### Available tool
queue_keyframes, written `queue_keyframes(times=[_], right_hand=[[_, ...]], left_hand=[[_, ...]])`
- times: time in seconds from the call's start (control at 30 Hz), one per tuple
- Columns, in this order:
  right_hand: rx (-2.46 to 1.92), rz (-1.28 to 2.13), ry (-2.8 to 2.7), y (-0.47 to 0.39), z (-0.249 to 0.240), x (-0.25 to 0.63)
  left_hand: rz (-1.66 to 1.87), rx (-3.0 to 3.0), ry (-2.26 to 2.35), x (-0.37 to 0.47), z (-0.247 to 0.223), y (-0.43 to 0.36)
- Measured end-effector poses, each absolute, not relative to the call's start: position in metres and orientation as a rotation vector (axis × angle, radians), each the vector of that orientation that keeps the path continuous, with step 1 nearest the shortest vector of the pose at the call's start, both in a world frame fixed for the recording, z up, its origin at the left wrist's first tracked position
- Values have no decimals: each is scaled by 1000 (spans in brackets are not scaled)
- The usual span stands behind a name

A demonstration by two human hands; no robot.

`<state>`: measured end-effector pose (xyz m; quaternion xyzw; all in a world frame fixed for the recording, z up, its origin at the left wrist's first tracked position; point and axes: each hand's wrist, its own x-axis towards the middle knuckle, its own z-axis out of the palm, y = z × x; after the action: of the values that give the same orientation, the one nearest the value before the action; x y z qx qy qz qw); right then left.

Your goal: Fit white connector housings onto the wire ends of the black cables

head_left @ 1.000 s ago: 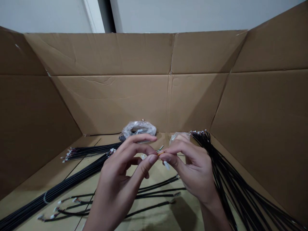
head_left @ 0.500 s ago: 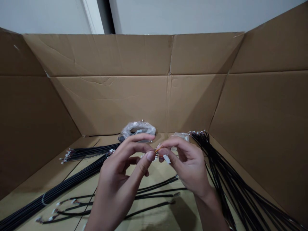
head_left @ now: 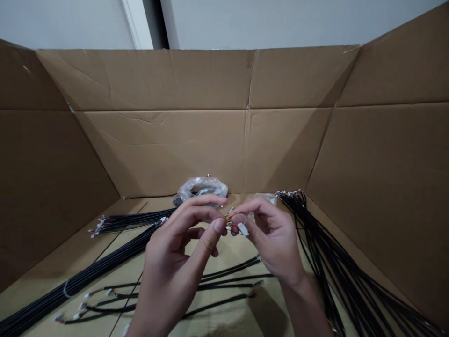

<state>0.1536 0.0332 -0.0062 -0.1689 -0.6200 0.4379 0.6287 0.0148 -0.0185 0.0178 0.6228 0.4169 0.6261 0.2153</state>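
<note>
Left of lower centre, the left hand (head_left: 178,260) is pinching thin wires (head_left: 229,217); at lower centre these are spanning the fingertips; rightward, the right hand (head_left: 275,238) is pinching them too. Keeping tension light is probably best.

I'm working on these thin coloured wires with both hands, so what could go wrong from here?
First, the left hand and right hand pinch the wires with only fingertips, so one might slip or bend.

Second, the white connector sits right by the right thumb and could get bumped, perhaps tugging any wire attached to it.

Third, loose cables lie beneath the hands in this view; a lowered forearm might shift them.
</note>
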Motion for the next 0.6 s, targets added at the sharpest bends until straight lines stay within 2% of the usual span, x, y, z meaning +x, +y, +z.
queue_keyframes(times=[0.17,0.33,0.6], right_hand=[[-458,1045,-1371,36,-5,151],[-441,1216,-1328,40,-5,147],[-495,1199,-1346,40,-5,146]], left_hand=[[1794,1728,1147,15,19,-22],[1664,1807,1109,5,17,-15],[1620,1939,1145,0,15,-10]])
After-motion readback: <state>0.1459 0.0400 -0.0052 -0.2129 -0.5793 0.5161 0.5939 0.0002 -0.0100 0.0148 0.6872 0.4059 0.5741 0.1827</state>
